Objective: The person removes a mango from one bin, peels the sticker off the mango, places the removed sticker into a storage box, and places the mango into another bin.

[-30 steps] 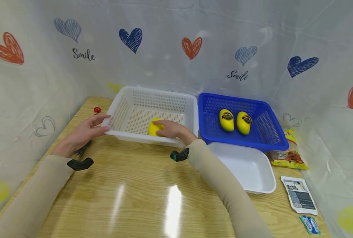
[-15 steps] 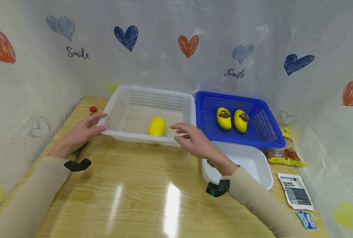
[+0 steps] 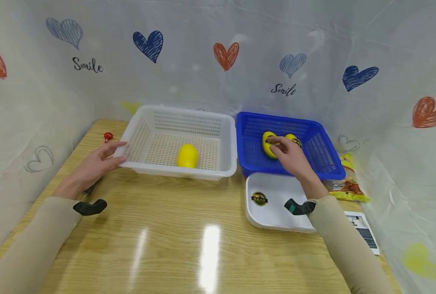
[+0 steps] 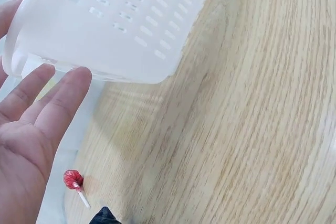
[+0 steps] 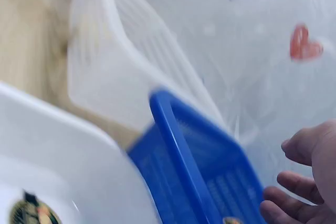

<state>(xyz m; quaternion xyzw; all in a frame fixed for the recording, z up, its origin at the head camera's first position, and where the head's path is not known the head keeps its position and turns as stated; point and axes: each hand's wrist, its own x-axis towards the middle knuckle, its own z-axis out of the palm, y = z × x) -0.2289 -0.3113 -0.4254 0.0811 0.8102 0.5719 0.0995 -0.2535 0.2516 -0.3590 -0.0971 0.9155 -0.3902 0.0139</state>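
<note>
— Since the earlier frame, the right hand (image 3: 295, 157) has crossed from the white basket's (image 3: 162, 153) front right corner to above the blue basket (image 3: 251, 149).
— And working from the left?
— Left of centre, the left hand (image 3: 92, 165) rests straight fingers on the white basket's left rim. A lone mango (image 3: 187, 156) lies inside, mid-frame.
— Further right?
— Inside the blue basket, the left mango (image 3: 267, 152) sits under the right fingertips; the right mango (image 3: 294, 139) is partly hidden.
— Is that grip closed?
— Spread, thumb apart; contact I can't tell.
— Which step?
— Reaching for the left mango, I'd judge; next calls for closing thumb and fingers round it.
</note>
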